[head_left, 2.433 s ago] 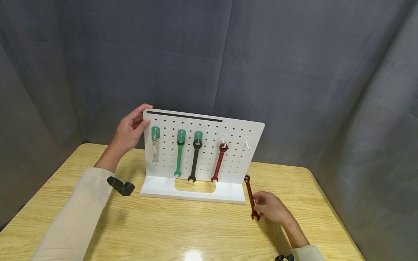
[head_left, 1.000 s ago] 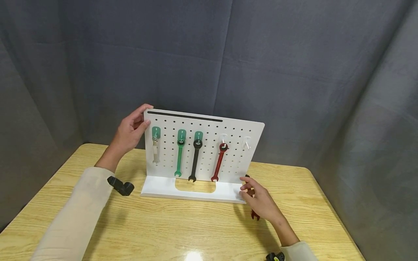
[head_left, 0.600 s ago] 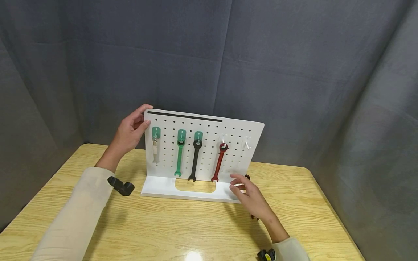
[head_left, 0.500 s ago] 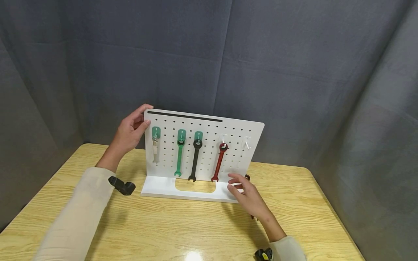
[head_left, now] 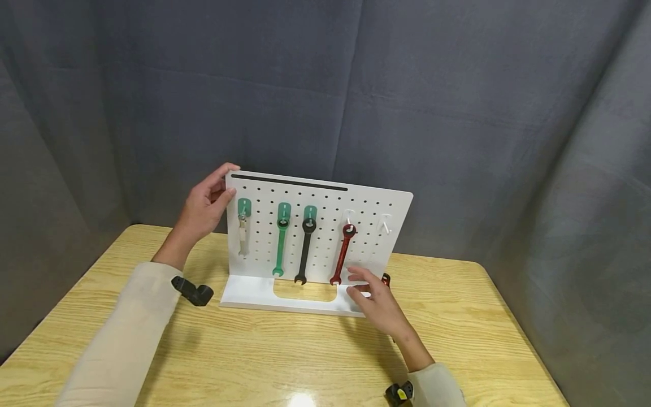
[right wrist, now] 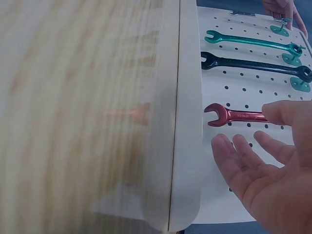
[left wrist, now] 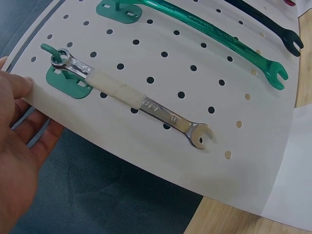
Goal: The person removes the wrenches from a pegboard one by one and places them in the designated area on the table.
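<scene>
My left hand (head_left: 200,206) pinches the upper left edge of a white pegboard stand (head_left: 325,249), thumb in front and fingers behind. From its pegs hang a silver wrench (left wrist: 146,105) with a pale wrap, a green wrench (head_left: 280,249), a black wrench (head_left: 305,251) and a red wrench (head_left: 343,254). My right hand (head_left: 378,308) holds nothing. Its fingers are spread and loosely bent, just beside the lower end of the red wrench. On the table right of the stand lies a second red wrench; its ring end (head_left: 386,280) shows, while my right hand and wrist hide most of the rest.
A bare white peg (head_left: 386,227) sticks out at the board's right. The stand's base (head_left: 246,291) has a cut-out and rests on a wooden table (head_left: 244,356). Grey curtains (head_left: 325,102) hang behind and at both sides.
My right hand has left the loose red wrench on the table and moved left and up, to the hanging red wrench's lower end. My left hand stays on the board's edge.
</scene>
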Demonstrator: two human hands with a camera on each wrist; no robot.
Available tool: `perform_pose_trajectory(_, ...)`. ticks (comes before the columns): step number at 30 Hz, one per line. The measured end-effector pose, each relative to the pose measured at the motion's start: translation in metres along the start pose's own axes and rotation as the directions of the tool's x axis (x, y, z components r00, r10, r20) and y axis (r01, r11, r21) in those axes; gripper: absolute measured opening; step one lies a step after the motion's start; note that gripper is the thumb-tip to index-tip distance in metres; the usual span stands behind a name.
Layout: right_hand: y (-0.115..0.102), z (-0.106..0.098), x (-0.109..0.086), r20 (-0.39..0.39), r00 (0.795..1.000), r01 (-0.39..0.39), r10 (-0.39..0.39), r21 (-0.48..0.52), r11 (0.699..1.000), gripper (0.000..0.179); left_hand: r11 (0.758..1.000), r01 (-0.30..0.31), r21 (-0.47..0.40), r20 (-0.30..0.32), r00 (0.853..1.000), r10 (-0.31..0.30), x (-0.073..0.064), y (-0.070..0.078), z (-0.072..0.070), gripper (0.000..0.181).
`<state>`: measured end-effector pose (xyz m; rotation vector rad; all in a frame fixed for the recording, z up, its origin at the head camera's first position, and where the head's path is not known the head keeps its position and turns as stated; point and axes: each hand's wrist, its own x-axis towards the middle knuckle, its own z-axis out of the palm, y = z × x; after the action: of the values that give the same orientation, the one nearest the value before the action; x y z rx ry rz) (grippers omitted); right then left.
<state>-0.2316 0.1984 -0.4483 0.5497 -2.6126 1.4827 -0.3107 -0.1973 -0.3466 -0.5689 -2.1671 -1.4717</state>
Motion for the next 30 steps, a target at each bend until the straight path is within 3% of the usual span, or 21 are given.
perform_pose_trajectory(13,0.000,0.006,0.013,-0.034,0.999,-0.009,0.010,0.027,1.000,0.046,1.000,0.001,-0.011,0.002,1.000,-0.001,0.001,-0.002,0.001,0.048)
perform_pose_trajectory(24,-0.007,0.009,0.021,-0.049,0.999,0.019,-0.014,0.111,0.994,0.045,1.000,0.010,0.006,-0.005,1.000,-0.010,0.000,0.000,0.002,0.047)
perform_pose_trajectory(30,-0.010,0.011,0.026,-0.050,0.999,-0.014,0.021,0.133,0.991,0.045,1.000,0.014,0.002,-0.002,1.000,-0.014,0.000,0.000,0.004,0.047)
